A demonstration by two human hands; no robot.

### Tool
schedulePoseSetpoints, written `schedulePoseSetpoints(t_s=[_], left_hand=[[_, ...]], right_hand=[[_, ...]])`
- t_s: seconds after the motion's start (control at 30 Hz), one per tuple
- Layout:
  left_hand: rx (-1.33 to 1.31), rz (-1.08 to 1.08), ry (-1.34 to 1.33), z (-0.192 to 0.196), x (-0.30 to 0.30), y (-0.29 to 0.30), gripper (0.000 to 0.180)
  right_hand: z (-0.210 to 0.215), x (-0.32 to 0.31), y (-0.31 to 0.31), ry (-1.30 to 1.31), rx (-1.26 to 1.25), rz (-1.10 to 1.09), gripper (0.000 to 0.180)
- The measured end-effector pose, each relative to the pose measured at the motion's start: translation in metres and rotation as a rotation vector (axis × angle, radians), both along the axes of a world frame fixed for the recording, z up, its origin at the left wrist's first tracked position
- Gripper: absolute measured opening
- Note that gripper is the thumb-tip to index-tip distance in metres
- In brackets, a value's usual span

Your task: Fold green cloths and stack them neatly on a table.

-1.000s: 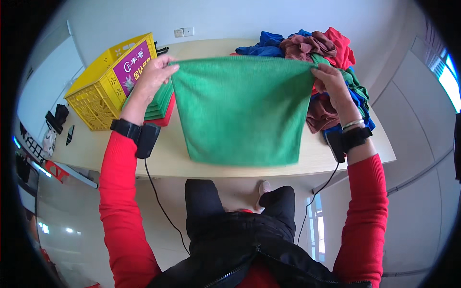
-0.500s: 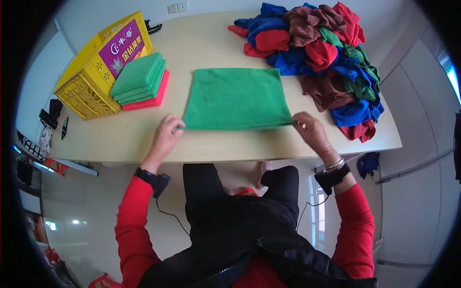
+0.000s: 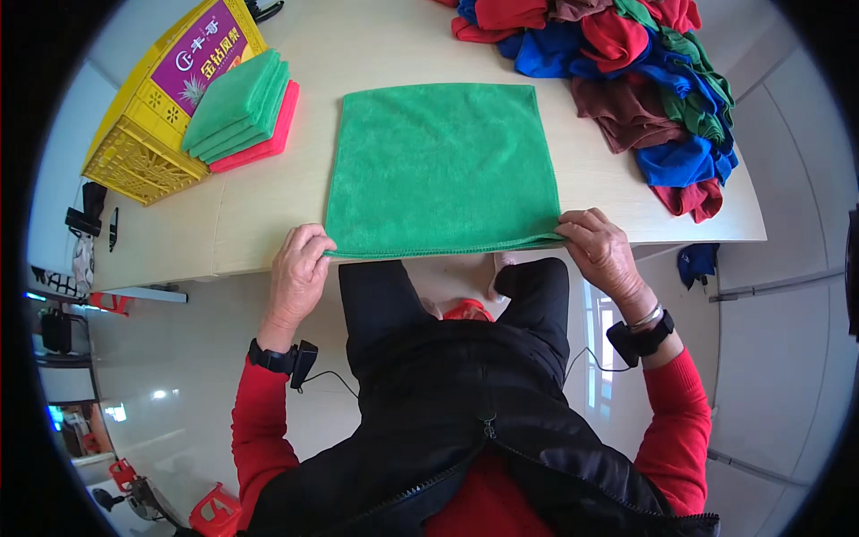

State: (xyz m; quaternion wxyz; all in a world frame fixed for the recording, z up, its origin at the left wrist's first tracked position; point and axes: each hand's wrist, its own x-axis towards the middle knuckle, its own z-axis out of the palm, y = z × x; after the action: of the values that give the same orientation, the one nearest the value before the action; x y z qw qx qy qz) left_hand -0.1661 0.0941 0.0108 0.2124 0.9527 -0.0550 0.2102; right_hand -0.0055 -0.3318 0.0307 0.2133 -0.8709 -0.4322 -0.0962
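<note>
A green towel point(image 3: 443, 170) lies spread on the table, its near edge along the table's front edge. At its near left corner my left hand point(image 3: 301, 268) pinches the hem between thumb and fingers. My right hand point(image 3: 598, 251) grips the near right corner in the same way. The near edge looks doubled, with two layers showing at the right. A stack of folded green towels point(image 3: 234, 107) rests on a folded red towel point(image 3: 268, 148) to the left.
A yellow plastic crate point(image 3: 148, 161) with a purple label stands at the table's left, behind the stack. At the far right is a loose heap of blue, red, brown and green towels point(image 3: 626, 80). The pale wooden table point(image 3: 259, 206) ends just before my body.
Both hands have drawn the green towel toward me, to the table's front edge. More of its length now shows. The view has shifted slightly.
</note>
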Motion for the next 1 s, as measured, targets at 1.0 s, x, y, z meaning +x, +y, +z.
schedulePoseSetpoints(t_s=[1.0], left_hand=[[0.356, 0.098, 0.267, -0.038, 0.138, -0.011, 0.067]], right_hand=[[-0.049, 0.099, 0.111, -0.015, -0.303, -0.207, 0.078]])
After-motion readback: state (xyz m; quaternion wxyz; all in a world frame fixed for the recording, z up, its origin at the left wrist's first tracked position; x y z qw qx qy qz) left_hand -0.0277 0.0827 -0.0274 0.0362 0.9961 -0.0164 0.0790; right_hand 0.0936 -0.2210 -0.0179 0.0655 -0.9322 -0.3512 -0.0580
